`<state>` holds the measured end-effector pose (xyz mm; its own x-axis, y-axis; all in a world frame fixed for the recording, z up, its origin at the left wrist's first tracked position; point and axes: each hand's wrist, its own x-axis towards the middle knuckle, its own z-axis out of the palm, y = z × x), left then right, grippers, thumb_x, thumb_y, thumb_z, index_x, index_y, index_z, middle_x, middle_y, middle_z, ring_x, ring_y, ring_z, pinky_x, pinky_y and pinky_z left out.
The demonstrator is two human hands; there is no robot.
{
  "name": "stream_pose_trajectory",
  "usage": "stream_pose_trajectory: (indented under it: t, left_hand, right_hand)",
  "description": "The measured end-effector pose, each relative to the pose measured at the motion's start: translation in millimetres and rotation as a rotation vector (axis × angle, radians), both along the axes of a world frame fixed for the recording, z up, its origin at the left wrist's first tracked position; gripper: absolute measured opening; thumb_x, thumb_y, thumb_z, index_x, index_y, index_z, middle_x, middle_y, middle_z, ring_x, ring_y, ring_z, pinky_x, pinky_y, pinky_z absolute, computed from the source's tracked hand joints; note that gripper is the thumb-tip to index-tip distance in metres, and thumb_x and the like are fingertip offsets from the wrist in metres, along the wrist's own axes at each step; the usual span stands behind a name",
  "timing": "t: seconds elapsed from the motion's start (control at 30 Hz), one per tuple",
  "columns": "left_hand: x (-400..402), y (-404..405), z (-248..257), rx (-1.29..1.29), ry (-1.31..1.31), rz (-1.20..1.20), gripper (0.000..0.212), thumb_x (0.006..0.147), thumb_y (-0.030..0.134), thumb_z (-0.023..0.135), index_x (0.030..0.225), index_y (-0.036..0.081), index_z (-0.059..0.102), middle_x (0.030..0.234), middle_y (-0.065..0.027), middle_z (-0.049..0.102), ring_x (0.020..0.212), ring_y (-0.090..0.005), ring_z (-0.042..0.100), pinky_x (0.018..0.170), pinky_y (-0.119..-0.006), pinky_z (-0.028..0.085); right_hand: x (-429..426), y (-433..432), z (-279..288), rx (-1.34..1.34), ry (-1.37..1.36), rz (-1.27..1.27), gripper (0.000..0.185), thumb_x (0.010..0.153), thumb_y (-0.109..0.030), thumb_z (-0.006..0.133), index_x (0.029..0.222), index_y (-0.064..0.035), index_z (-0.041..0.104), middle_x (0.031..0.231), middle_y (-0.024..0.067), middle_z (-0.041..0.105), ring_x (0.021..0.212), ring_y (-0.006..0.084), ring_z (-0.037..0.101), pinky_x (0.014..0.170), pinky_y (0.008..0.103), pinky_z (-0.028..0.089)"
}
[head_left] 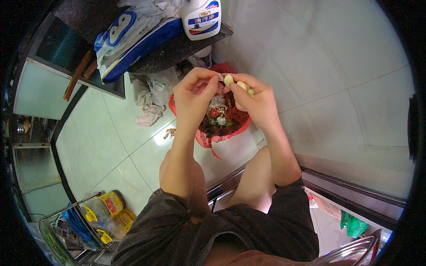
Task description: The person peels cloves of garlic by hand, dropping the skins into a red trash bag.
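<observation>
My right hand (254, 94) is closed around several pale peeled garlic cloves (242, 86). One clove (228, 80) stands up between its thumb and forefinger. Close beside it, my left hand (198, 88) pinches a small whitish scrap, apparently garlic skin (221, 77), between thumb and fingertip. Both hands are above a waste bin lined with a red plastic bag (244, 128). Inside the bin lie food scraps (219, 116), pale skins and green bits, partly hidden by my hands. Several brownish unpeeled cloves (170, 133) rest on the tiled floor left of the bin.
A dark stone shelf (166, 53) overhangs at upper left, bearing a white spray-cleaner bottle (202, 20) and a blue-white tissue pack (133, 36). A crumpled cloth (151, 114) lies on the floor. Oil bottles (109, 206) stand in a metal rack at lower left. A tiled wall (319, 83) rises at right.
</observation>
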<state>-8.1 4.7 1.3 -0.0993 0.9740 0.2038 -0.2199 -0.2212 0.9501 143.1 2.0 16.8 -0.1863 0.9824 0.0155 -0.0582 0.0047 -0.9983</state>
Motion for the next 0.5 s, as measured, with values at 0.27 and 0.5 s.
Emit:
stream_pose_trajectory:
  t: [0.27,0.5]
  left_hand:
    - [6,-1,4,-0.019,-0.081,-0.093,0.011,0.084,-0.002,0.064,0.095,-0.002,0.061,0.093,-0.0049,0.063,0.085,-0.0091,0.059,0.074,-0.022,0.047]
    - [5,4,-7,0.176,0.078,-0.029,0.002,0.085,-0.003,0.062,0.086,-0.002,0.061,0.089,-0.0035,0.058,0.072,-0.0077,0.053,0.064,-0.020,0.042]
  right_hand:
    - [5,3,-8,-0.018,0.048,0.040,0.023,0.093,-0.001,0.051,0.114,0.0025,0.058,0.078,0.0029,0.057,0.052,0.0022,0.037,0.045,0.0190,0.026]
    - [2,4,-7,-0.033,0.125,0.081,0.022,0.090,-0.008,0.057,0.112,-0.0041,0.060,0.079,0.0001,0.063,0.061,0.0013,0.048,0.051,0.0172,0.038]
